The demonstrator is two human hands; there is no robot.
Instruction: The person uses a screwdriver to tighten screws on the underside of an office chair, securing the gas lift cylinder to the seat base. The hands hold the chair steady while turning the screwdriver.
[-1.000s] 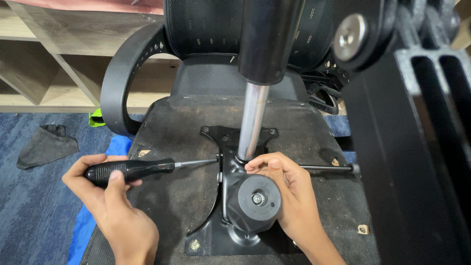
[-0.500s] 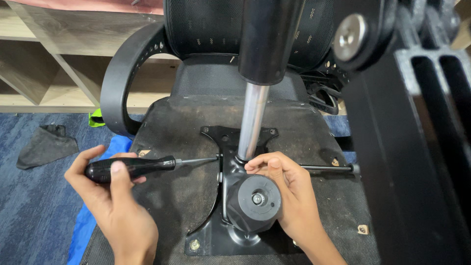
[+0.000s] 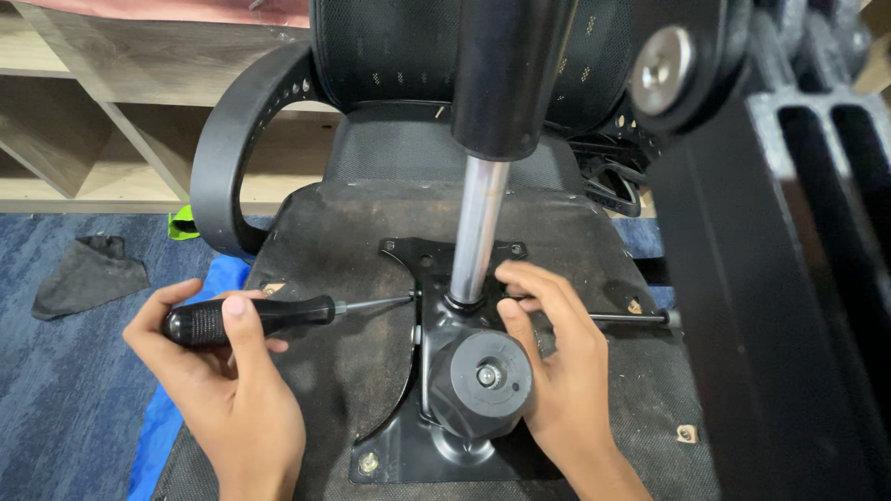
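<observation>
An office chair lies upside down, its black seat underside [image 3: 353, 371] facing me. My left hand [image 3: 218, 390] grips the black handle of a screwdriver [image 3: 251, 318], held level with its tip against the left side of the black metal mechanism plate [image 3: 408, 455], near the base of the chrome gas cylinder [image 3: 478, 232]. My right hand [image 3: 557, 371] rests on the right of the mechanism, fingers curled beside the cylinder base and the round black tension knob [image 3: 484, 378]. Whether those fingers pinch anything is hidden.
A curved black armrest [image 3: 232, 158] rises at left, the mesh backrest [image 3: 390, 46] behind. A thin lever rod [image 3: 640, 318] sticks out right. A chair base leg with a caster [image 3: 677, 65] looms at right. Wooden shelving, blue carpet, a dark cloth [image 3: 83, 274] and blue sheet lie left.
The left hand shifted its grip on the screwdriver handle, thumb now over the top. The right hand's fingers moved up slightly beside the cylinder base.
</observation>
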